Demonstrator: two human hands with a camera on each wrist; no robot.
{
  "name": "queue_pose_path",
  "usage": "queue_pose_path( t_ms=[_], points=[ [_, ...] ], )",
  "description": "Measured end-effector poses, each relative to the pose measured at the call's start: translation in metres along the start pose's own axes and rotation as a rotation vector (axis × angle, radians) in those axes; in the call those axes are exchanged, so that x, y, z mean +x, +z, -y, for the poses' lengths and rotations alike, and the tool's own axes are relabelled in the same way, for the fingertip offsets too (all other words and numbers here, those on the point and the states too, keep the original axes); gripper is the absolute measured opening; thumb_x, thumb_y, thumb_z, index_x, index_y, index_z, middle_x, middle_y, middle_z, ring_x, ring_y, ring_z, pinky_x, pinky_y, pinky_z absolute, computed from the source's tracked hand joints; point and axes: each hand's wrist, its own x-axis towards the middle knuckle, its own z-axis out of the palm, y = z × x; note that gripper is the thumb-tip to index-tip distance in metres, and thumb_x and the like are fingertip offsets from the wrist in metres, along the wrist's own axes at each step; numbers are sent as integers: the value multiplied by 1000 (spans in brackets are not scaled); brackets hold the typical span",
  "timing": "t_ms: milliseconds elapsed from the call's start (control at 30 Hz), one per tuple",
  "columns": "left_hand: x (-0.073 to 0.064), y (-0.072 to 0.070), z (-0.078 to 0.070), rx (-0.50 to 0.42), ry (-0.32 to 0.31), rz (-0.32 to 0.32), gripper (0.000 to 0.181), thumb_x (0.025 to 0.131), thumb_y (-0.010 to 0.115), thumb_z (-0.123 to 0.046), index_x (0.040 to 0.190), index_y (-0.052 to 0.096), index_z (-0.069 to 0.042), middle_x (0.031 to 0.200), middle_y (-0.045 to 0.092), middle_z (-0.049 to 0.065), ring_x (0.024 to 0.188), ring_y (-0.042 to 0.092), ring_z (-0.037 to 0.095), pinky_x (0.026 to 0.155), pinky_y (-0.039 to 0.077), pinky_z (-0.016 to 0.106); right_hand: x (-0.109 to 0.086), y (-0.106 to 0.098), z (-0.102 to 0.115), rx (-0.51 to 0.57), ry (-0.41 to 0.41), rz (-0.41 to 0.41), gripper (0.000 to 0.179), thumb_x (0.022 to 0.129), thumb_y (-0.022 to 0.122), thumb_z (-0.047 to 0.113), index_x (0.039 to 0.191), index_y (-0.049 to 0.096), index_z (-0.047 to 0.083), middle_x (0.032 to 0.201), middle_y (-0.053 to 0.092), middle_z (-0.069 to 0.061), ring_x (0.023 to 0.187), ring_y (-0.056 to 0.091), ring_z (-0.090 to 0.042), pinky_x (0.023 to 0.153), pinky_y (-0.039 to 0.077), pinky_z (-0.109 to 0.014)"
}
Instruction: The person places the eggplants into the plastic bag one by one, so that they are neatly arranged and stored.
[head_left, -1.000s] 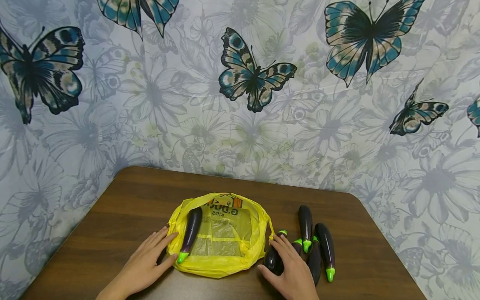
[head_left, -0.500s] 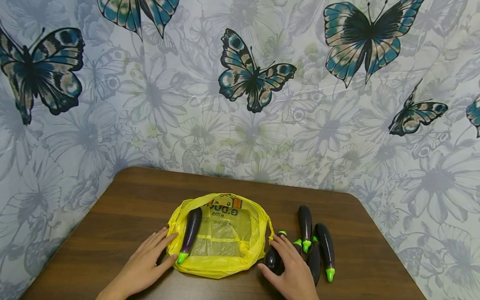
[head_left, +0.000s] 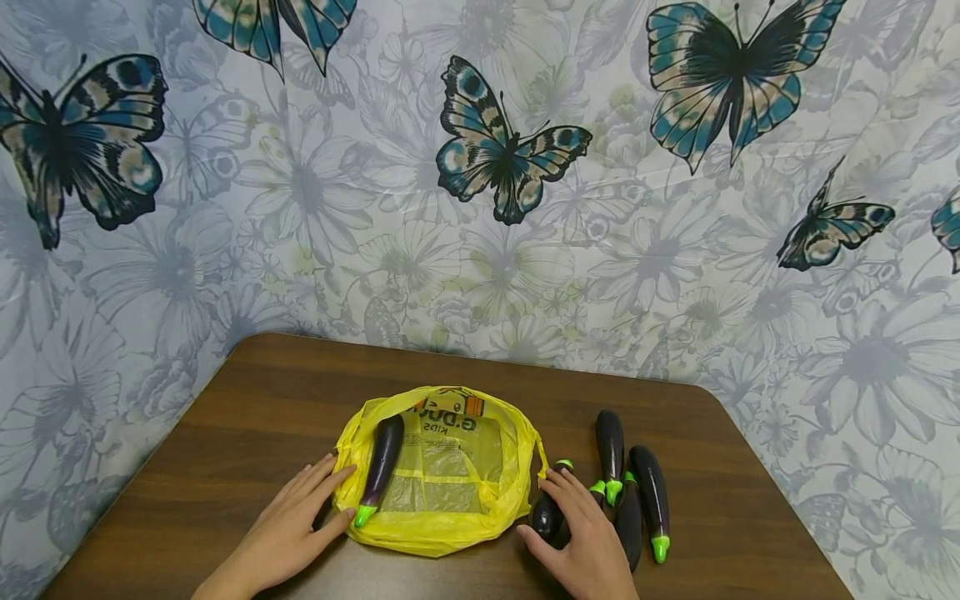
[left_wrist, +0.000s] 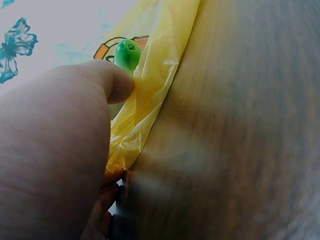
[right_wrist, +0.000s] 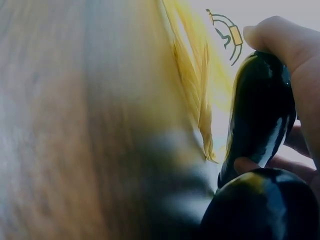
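Head view: left hand [head_left: 288, 523], spread, touches gaping bag's rim [head_left: 437, 540]; right hand [head_left: 587, 537] grips eggplant [head_left: 545, 518].

The rear of the scene is formed by a wall [head_left: 315, 258] covered in pale grey-white material, on which large flowers and leaves are printed in faint grey outline. Butterflies [head_left: 513, 154] in teal, cream and black are distributed across the surface, with some cut off by the view edges. A table [head_left: 255, 417] in dark brown, wood-grained finish with rounded far corners is positioned near the wall. A soft sheen is reflected from the tabletop's near edge. In the left wrist view, the wall is bleached nearly white.
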Motion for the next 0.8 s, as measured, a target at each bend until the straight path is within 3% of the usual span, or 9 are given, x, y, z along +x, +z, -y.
queue_pose_path(
  t_ms=[433, 800],
  points=[
    [0, -2, -2, 14, -6, 7, 61, 100, 63, -53, 149, 56, -19, 161, 41, 20, 149, 37, 44, 116, 31, 70, 2, -2, -1, 26, 32, 6, 61, 74, 91, 50, 125, 72, 23, 138, 66, 5, 132, 60, -24, 101, 56, -53],
    [-1, -1, -1, 27, 3, -1, 60, 99, 64, -52, 149, 57, -18, 160, 42, 20, 148, 38, 44, 115, 32, 70, 1, -3, -2, 53, 6, -50, 60, 74, 92, 47, 125, 72, 21, 138, 66, 4, 132, 61, -25, 99, 57, -54]
  ],
)
